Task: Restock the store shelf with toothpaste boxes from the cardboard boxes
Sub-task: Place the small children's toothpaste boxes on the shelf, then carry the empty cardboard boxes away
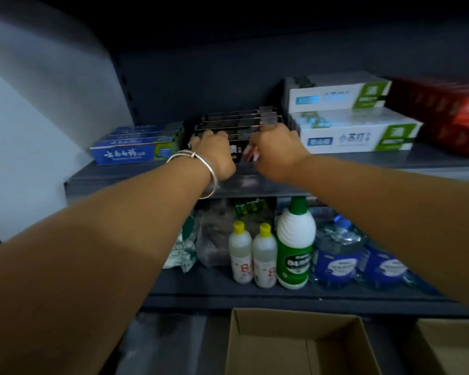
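the black toothpaste boxes (237, 123) lie in a flat row on the upper shelf (146, 175), long axes running left to right, between the blue boxes (138, 147) and the stacked white-and-green boxes (355, 131). the left hand (214, 152), a thin metal bangle (201, 169) on its wrist, and the right hand (276, 152) each curl a grip over the front black box's ends. smooth, slim printed cartons. a plain brown cardboard box (295, 345) sits open below.

head view, facing forward and down, close to shelf (152, 171)
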Action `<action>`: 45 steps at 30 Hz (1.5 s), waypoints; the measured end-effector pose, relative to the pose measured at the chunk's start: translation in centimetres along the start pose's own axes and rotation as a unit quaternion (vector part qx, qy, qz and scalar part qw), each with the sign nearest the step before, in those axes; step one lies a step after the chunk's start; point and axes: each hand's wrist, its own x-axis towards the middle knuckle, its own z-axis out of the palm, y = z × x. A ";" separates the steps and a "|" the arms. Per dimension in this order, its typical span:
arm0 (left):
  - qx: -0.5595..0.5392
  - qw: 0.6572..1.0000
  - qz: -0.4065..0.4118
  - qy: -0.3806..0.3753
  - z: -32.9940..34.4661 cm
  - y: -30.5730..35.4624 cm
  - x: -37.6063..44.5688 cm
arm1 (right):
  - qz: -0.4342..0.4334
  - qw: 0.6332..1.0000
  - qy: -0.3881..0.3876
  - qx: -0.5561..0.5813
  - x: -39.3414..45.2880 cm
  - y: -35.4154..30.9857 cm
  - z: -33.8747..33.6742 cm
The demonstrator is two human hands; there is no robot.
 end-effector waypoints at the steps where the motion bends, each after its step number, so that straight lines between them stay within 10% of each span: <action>1: -0.008 1.000 0.010 -0.006 0.5 1.2 -0.6 | 0.004 1.000 -0.009 -0.001 -1.1 0.8 0.0; 20: -0.052 0.988 0.106 -0.097 14.2 19.0 -10.5 | 0.096 0.988 -0.120 0.020 -19.8 15.2 6.2; 35: -0.058 0.985 0.015 -0.159 25.0 12.7 -17.2 | 0.143 0.964 -0.214 0.070 -28.3 12.2 16.6; 45: -0.031 0.970 -0.190 -0.149 33.1 5.1 -18.9 | 0.279 0.927 -0.211 0.132 -31.2 10.7 26.0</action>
